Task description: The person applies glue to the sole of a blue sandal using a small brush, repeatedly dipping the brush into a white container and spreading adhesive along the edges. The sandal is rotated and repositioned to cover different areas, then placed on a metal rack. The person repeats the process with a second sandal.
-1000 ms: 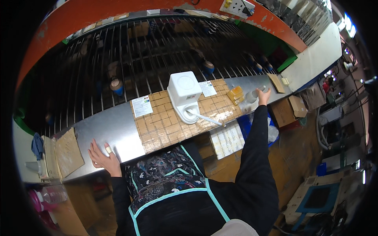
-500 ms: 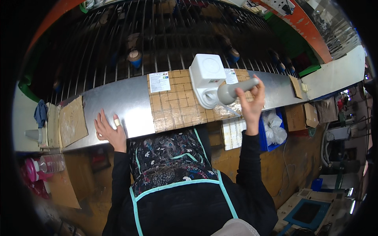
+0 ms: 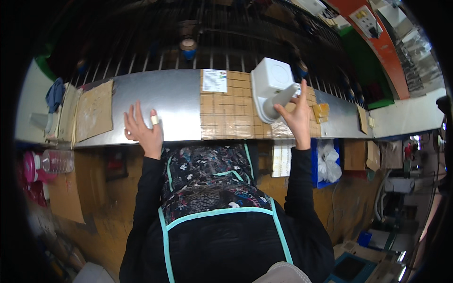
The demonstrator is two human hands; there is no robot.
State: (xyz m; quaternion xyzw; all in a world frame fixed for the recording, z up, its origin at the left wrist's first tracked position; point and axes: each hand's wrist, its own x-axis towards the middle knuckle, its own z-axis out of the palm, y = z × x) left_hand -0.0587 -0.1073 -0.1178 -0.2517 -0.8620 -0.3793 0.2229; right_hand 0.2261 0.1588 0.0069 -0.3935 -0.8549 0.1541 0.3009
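A white plastic piece (image 3: 272, 75) with a square, box-like top and a rounded base plate stands on the cardboard mat (image 3: 226, 113). On the rounded near end of its base sits a grey tapered part (image 3: 281, 101), wide at the bottom and leaning to the right. My right hand (image 3: 300, 118) is beside that grey part, thumb and fingers spread around it; whether they still touch it is unclear. On the bare metal tabletop to the left, my left hand (image 3: 144, 129) has its fingers spread and holds nothing. A pale wrap (image 3: 155, 120) covers part of its thumb.
A printed sheet (image 3: 214, 81) lies on the mat's far left corner. A yellowish piece (image 3: 321, 113) is right of my right hand. Dark bars run beyond the table. Cardboard (image 3: 96, 111) lies at far left. A blue bin (image 3: 326, 179) with plastic bags stands below right.
The grey tapered part has come down onto the white base and is steeper. My right hand's fingers have spread from its narrow end. The view has shifted; my left hand stays spread.
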